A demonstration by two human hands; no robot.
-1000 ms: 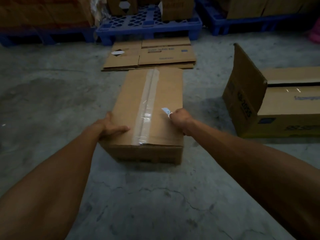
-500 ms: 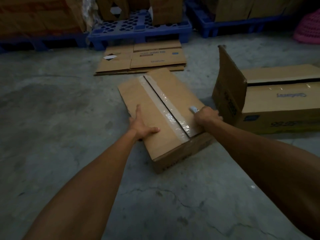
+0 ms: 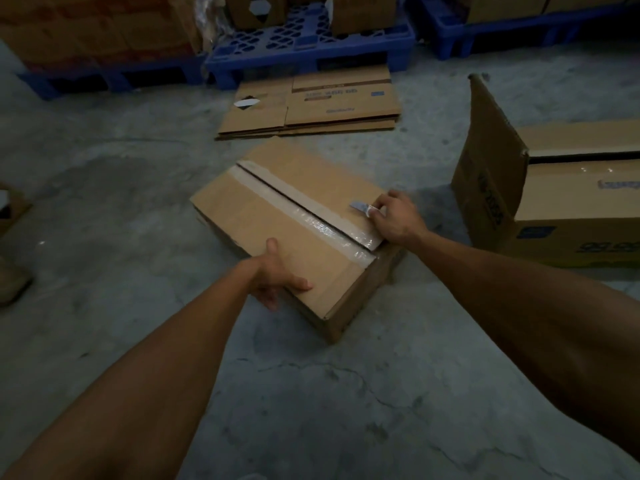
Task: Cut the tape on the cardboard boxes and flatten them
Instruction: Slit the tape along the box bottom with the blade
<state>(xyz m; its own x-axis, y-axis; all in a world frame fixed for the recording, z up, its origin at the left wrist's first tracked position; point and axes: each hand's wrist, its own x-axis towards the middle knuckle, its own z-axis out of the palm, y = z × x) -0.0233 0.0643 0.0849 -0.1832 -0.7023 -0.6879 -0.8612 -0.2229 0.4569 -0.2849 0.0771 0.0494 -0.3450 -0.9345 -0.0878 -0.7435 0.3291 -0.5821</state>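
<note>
Concrete floor, grey, cracked near your feet, dim light.

Surroundings:
- Blue pallets along the far edge, cartons stacked on them.
- Flattened boxes lying in a low pile just in front of the pallets, beyond your box and apart from it.
- Open box on its side to your right, one flap standing up, close to your right hand but not touching it.
- Cardboard scrap at the far left edge, partly cut off by the frame.

Task item:
- Box, closed, resting on the floor at an angle, one corner pointing toward you. Clear tape runs along the centre seam; a dark slit shows along the seam beside the tape.

Hands:
- Your left hand grips the near edge of the box, thumb on top, fingers curled over the side.
- Your right hand rests on the top at the right end of the seam, fingers closed round a knife. The blade points left across the right-hand flap, just beside the tape; whether the tip touches the cardboard cannot be told.
</note>
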